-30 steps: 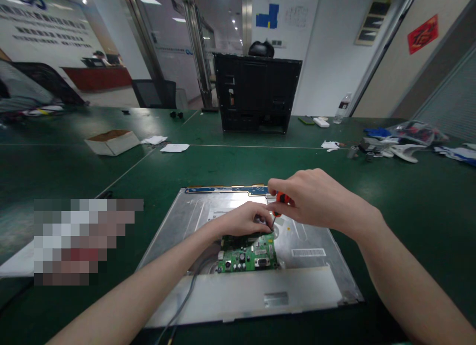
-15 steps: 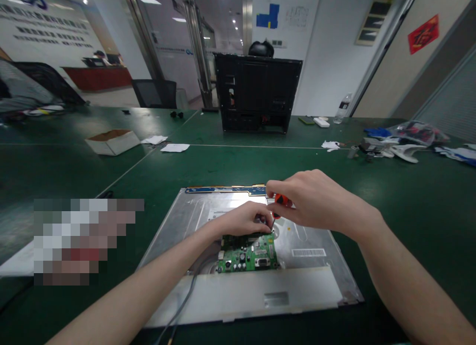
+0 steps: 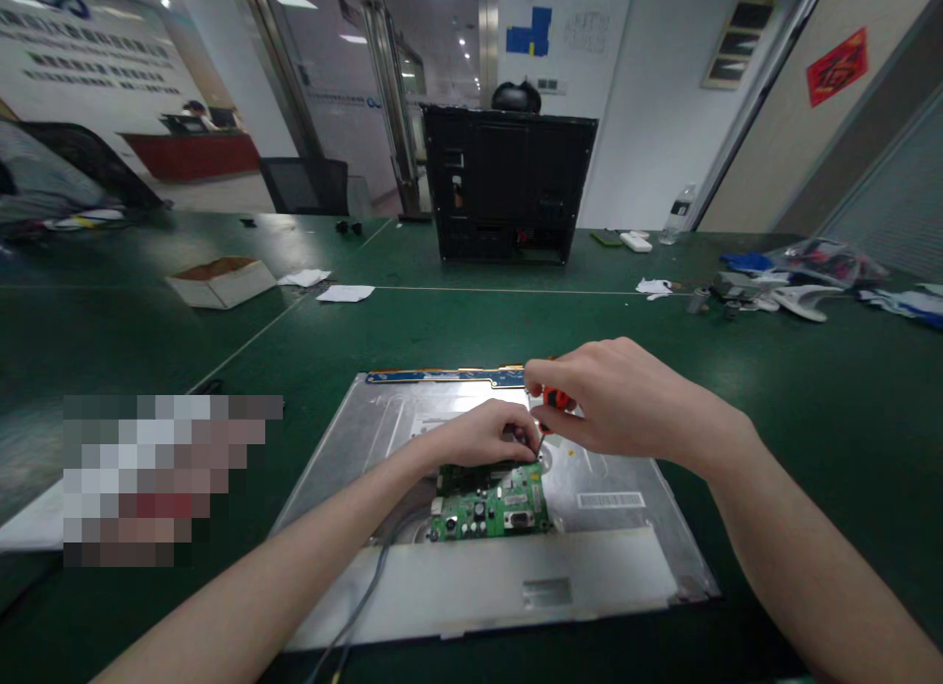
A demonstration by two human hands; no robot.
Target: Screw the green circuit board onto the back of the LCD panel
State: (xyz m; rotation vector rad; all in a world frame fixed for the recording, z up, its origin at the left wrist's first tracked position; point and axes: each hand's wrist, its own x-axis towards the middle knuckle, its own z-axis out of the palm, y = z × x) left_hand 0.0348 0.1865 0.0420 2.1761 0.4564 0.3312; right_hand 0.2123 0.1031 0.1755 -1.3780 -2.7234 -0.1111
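Note:
In the head view a metal-backed display panel lies flat on the table, a green circuit board at its middle. My right hand grips a screwdriver by its red and black handle, thumb and forefinger around it. Its thin shaft points down to the board's upper right corner. Beside that tip my left hand rests over the board's top edge, fingers curled in a pinch. Whatever sits between those fingertips is too small to make out. The tip itself is partly hidden.
A grey cable runs from the board over the panel's front edge. Beyond stands a black monitor casing. An open cardboard box is left of it, a plastic bottle right. A blurred-out patch covers the left side.
My right thumb and fingers have shifted slightly around the screwdriver handle. My left hand, the board and the panel keep their places.

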